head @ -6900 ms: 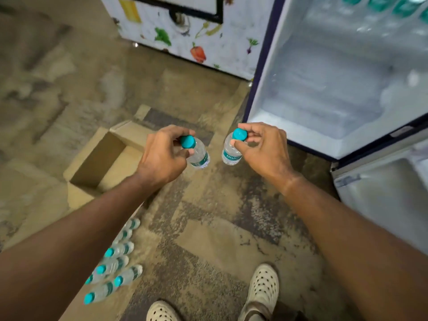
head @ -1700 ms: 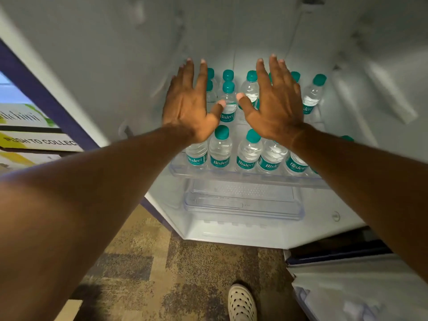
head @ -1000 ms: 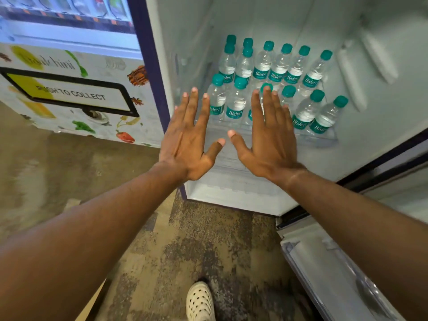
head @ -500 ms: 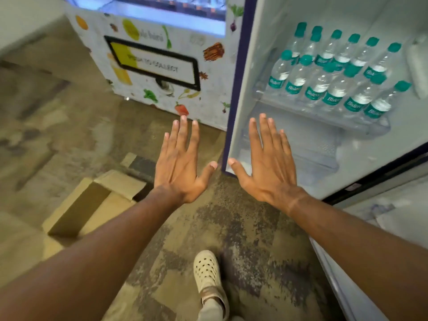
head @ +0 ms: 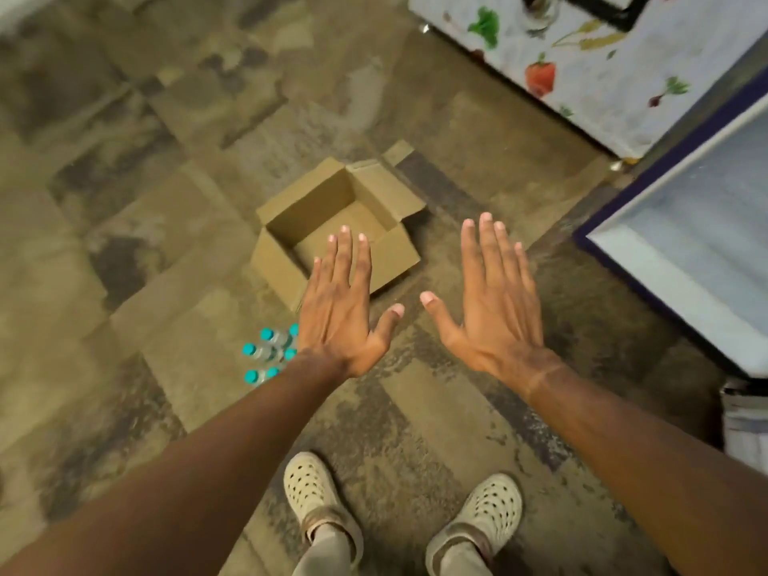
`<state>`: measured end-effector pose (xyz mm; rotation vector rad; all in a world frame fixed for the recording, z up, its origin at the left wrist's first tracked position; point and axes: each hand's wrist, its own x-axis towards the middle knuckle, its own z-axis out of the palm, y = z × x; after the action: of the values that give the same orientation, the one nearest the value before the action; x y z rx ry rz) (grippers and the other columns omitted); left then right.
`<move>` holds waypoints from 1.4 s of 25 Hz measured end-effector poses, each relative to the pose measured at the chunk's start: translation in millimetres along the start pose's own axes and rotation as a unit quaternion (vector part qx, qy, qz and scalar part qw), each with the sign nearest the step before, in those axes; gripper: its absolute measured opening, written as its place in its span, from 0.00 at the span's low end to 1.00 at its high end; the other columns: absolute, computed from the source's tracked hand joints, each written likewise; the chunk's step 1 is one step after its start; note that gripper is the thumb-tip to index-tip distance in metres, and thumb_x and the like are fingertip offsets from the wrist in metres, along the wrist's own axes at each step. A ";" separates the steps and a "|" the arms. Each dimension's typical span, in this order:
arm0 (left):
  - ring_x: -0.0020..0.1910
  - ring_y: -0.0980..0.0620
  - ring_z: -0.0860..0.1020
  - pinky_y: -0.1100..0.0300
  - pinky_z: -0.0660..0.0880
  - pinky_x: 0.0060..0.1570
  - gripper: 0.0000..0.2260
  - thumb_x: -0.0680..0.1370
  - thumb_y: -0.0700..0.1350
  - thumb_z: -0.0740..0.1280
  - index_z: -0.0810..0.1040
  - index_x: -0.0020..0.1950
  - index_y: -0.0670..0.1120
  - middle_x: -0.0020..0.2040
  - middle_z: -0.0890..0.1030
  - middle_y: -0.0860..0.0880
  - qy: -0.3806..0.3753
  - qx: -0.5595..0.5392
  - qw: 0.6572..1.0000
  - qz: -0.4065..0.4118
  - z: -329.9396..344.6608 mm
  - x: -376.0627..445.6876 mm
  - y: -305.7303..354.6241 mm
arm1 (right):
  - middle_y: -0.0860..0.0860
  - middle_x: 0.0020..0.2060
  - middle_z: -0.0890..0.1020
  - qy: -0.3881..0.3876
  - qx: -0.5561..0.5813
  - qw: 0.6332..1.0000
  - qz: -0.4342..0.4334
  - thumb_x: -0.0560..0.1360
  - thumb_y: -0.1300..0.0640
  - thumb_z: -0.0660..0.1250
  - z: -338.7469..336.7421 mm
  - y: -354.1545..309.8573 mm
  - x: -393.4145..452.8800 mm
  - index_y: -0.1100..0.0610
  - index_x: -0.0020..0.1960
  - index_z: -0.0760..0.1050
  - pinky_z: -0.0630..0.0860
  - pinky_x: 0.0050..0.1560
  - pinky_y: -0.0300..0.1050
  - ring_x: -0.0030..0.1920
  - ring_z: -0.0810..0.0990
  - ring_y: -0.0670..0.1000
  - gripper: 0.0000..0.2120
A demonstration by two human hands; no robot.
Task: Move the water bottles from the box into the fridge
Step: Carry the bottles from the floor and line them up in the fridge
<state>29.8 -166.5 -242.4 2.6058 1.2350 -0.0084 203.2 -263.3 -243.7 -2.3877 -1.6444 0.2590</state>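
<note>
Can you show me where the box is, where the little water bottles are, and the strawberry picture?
cardboard box (head: 277, 254): head view, on its front-left outer wall.
water bottles (head: 266, 352): head view, on the cluster standing on the floor.
strawberry picture (head: 540, 78): head view, on the red fruit.

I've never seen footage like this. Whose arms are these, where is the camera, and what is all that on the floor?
There is no machine here: a person wears a camera on the head, looking down at their own arms. The left hand and right hand are spread flat and hold nothing. On the carpeted floor stands an open cardboard box; what shows of its inside looks empty. Beside it, partly hidden behind the left forearm, lie a few water bottles with teal caps. At right is the open fridge, and below are the person's pale shoes.
</note>
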 end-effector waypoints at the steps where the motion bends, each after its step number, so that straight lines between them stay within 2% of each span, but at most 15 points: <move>1: 0.78 0.45 0.39 0.48 0.43 0.77 0.41 0.76 0.66 0.51 0.40 0.79 0.45 0.79 0.40 0.43 -0.008 -0.003 1.000 -0.019 7.8 -11.6 -21.8 | 0.60 0.78 0.46 -0.014 0.003 1.000 -0.009 0.76 0.33 0.50 17.1 -17.7 0.9 0.60 0.79 0.43 0.48 0.77 0.59 0.79 0.45 0.57 0.44; 6: 0.79 0.46 0.41 0.48 0.44 0.77 0.42 0.73 0.67 0.50 0.42 0.80 0.46 0.80 0.41 0.44 -0.042 -0.038 0.991 -0.122 49.1 -66.8 -130.5 | 0.59 0.79 0.46 -0.083 0.019 0.995 -0.044 0.76 0.34 0.51 109.2 -97.3 4.7 0.59 0.79 0.43 0.48 0.77 0.58 0.79 0.45 0.56 0.43; 10: 0.79 0.46 0.44 0.51 0.49 0.75 0.40 0.76 0.60 0.61 0.45 0.80 0.47 0.80 0.43 0.44 -0.092 -0.055 0.975 -0.193 95.6 -97.8 -203.3 | 0.59 0.79 0.47 -0.142 0.024 0.988 -0.058 0.76 0.36 0.52 192.2 -140.2 5.1 0.58 0.79 0.43 0.49 0.78 0.57 0.79 0.47 0.56 0.41; 14: 0.78 0.43 0.52 0.50 0.55 0.74 0.38 0.75 0.55 0.66 0.51 0.79 0.46 0.80 0.50 0.42 -0.141 -0.074 0.958 -0.240 150.6 -115.9 -250.5 | 0.57 0.79 0.47 -0.204 0.031 0.975 -0.084 0.78 0.40 0.56 268.9 -164.5 1.6 0.57 0.79 0.43 0.45 0.78 0.53 0.79 0.47 0.55 0.39; 16: 0.75 0.42 0.59 0.50 0.61 0.72 0.36 0.74 0.51 0.68 0.56 0.78 0.46 0.78 0.56 0.42 -0.158 -0.093 0.949 -0.257 177.8 -120.4 -264.9 | 0.56 0.79 0.50 -0.218 0.046 0.971 -0.088 0.79 0.42 0.57 299.9 -174.9 3.6 0.57 0.79 0.45 0.46 0.77 0.52 0.78 0.49 0.54 0.37; 19: 0.68 0.44 0.69 0.51 0.70 0.67 0.28 0.74 0.46 0.68 0.68 0.73 0.46 0.69 0.69 0.44 -0.160 -0.129 0.952 -0.228 218.7 -123.8 -277.7 | 0.55 0.77 0.60 -0.222 0.068 0.967 -0.108 0.79 0.47 0.62 345.0 -188.9 13.6 0.57 0.78 0.54 0.54 0.75 0.51 0.76 0.58 0.54 0.33; 21: 0.64 0.46 0.71 0.52 0.71 0.65 0.24 0.74 0.45 0.70 0.73 0.70 0.46 0.64 0.73 0.46 -0.161 -0.152 0.953 -0.209 242.2 -123.9 -282.3 | 0.55 0.73 0.68 -0.219 0.081 0.964 -0.129 0.78 0.52 0.65 372.1 -196.0 24.4 0.58 0.76 0.61 0.59 0.74 0.49 0.72 0.65 0.54 0.29; 25: 0.61 0.47 0.74 0.55 0.72 0.62 0.23 0.73 0.43 0.73 0.76 0.67 0.47 0.62 0.75 0.48 -0.179 -0.171 0.948 -0.200 276.2 -119.0 -293.4 | 0.55 0.67 0.73 -0.227 0.105 0.959 -0.136 0.76 0.59 0.68 413.5 -208.1 45.9 0.59 0.73 0.67 0.65 0.70 0.46 0.67 0.70 0.54 0.26; 29: 0.56 0.45 0.77 0.52 0.76 0.56 0.20 0.73 0.39 0.72 0.78 0.64 0.46 0.59 0.77 0.46 -0.206 -0.163 0.949 -0.173 293.5 -112.6 -300.7 | 0.55 0.60 0.78 -0.221 0.116 0.958 -0.137 0.75 0.61 0.71 435.4 -210.6 55.4 0.59 0.68 0.72 0.70 0.64 0.46 0.61 0.75 0.54 0.23; 32: 0.53 0.44 0.78 0.50 0.77 0.54 0.18 0.72 0.38 0.71 0.79 0.62 0.46 0.57 0.78 0.46 -0.193 -0.164 0.953 -0.167 301.4 -110.6 -299.6 | 0.55 0.57 0.80 -0.212 0.137 0.958 -0.137 0.73 0.61 0.72 442.3 -208.0 58.3 0.59 0.65 0.75 0.73 0.62 0.46 0.58 0.77 0.54 0.21; 35: 0.50 0.46 0.79 0.53 0.77 0.52 0.16 0.72 0.38 0.72 0.80 0.60 0.44 0.54 0.78 0.46 -0.180 -0.184 0.953 -0.162 304.1 -107.4 -293.3 | 0.56 0.54 0.81 -0.199 0.174 0.956 -0.124 0.72 0.62 0.73 443.7 -201.5 59.8 0.60 0.61 0.78 0.77 0.58 0.48 0.53 0.79 0.53 0.17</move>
<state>-230.7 -141.3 -591.0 1.9575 1.3573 -0.2735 -77.0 -98.9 -611.8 -1.9295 -1.8515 0.9469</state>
